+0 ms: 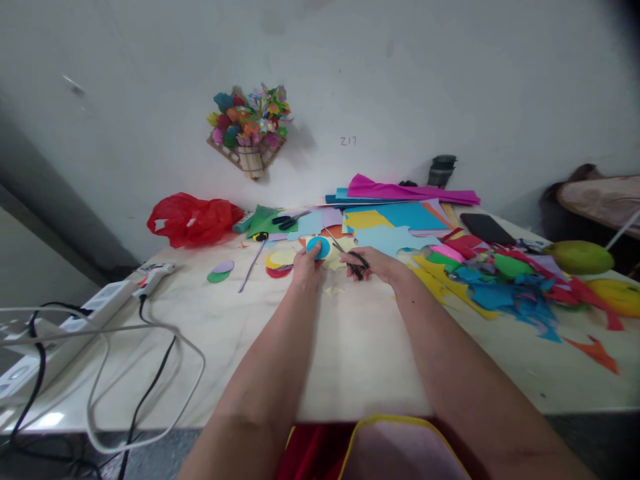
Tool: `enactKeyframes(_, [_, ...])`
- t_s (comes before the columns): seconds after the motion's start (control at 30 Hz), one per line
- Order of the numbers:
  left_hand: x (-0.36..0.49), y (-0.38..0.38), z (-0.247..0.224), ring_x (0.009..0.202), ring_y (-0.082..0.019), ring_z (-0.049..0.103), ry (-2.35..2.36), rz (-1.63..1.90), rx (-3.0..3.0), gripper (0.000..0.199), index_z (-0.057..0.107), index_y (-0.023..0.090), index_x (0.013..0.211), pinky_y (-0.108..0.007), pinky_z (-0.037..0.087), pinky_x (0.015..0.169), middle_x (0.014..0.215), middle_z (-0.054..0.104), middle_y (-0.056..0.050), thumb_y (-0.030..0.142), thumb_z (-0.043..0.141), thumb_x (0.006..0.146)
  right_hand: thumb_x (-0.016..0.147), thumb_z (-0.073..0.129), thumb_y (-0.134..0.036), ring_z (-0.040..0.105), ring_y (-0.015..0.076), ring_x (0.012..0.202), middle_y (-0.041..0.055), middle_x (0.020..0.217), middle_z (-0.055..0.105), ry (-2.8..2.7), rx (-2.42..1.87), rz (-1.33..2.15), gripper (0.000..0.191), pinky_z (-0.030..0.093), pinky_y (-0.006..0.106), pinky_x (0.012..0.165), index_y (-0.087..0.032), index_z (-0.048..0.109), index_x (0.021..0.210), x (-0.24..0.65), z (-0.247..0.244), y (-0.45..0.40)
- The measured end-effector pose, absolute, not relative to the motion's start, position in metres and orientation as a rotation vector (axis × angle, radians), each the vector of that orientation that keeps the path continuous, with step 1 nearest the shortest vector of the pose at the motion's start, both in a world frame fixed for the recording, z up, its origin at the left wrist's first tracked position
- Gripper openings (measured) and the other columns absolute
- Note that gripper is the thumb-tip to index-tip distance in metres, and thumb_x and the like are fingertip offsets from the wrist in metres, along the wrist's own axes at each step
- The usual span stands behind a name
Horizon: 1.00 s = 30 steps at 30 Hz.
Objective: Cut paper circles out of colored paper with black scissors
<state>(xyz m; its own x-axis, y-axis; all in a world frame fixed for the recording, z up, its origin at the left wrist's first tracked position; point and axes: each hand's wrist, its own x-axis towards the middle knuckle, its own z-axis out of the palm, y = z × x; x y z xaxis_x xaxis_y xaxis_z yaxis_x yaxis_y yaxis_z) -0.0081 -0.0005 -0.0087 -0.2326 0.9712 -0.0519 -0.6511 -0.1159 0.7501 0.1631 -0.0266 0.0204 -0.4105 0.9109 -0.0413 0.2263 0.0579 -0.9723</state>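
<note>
Head camera shows me two bare hands working over a pale tabletop [363, 353]. I make the blue paper circle [324, 248] the middle of my clock. It is up in the air a little past the middle of the tabletop, in the grip of the left hand [307, 263], with the thumb on top. The right hand [377, 263] is at 3 o'clock, and its grip is closed around the black handles of some scissors [342, 250]. Their tips point to 11 o'clock. They are very near the circle, but I can't tell if they touch it.

Small pale yellow scraps [334, 291] lie between 5 and 6 o'clock. At 9 o'clock, just beside the left hand, I see yellow and red rounds [273, 261]. Farther out that way, a purple round [223, 266] sits partly over a green one. Another pair of scissors [285, 222] is at 10 o'clock. A puffy red bag [193, 220] is between 9 and 10. A bright pink roll [400, 190] lies at 2 o'clock. Between 3 and 4 o'clock, I see a big messy heap of torn paper [500, 297] in lots of colors. Bright flowers [247, 117] hang on the wall at 11 o'clock.
</note>
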Motion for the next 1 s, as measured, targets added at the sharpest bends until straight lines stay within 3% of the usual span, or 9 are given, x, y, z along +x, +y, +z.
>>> enactKeyframes(0.4, [-0.008, 0.003, -0.013, 0.068, -0.015, 0.066, 0.758, 1.634, 0.565, 0.019, 0.066, 0.013, 0.074, -0.028, 0.055, 0.069, 0.071, 0.067, -0.002, 0.014, 0.081, 0.063, 0.077, 0.073, -0.044, 0.053, 0.0079, 0.044, 0.0021, 0.058, 0.063, -1.744, -1.206, 1.299, 0.035, 0.031, 0.018, 0.036, -0.016, 0.054, 0.066, 0.154, 0.027, -0.035])
enactKeyframes(0.73, [-0.007, 0.006, -0.013, 0.061, -0.012, 0.063, 0.752, 1.651, 0.508, 0.017, 0.066, 0.012, 0.074, -0.023, 0.053, 0.061, 0.072, 0.067, -0.002, 0.013, 0.080, 0.065, 0.077, 0.072, -0.045, 0.061, 0.0122, 0.047, 0.0031, 0.063, 0.067, -1.776, -1.169, 1.404, 0.032, 0.033, 0.018, 0.034, -0.016, 0.058, 0.077, 0.150, 0.027, -0.018])
enactKeyframes(1.0, [-0.009, 0.008, -0.015, 0.068, -0.013, 0.066, 0.715, 1.670, 0.470, 0.022, 0.064, 0.016, 0.080, -0.023, 0.054, 0.065, 0.072, 0.066, 0.000, 0.016, 0.081, 0.066, 0.079, 0.070, -0.040, 0.050, 0.0072, 0.039, -0.0017, 0.054, 0.058, -1.681, -1.175, 1.322, 0.030, 0.028, 0.017, 0.031, -0.017, 0.054, 0.070, 0.146, 0.022, -0.030])
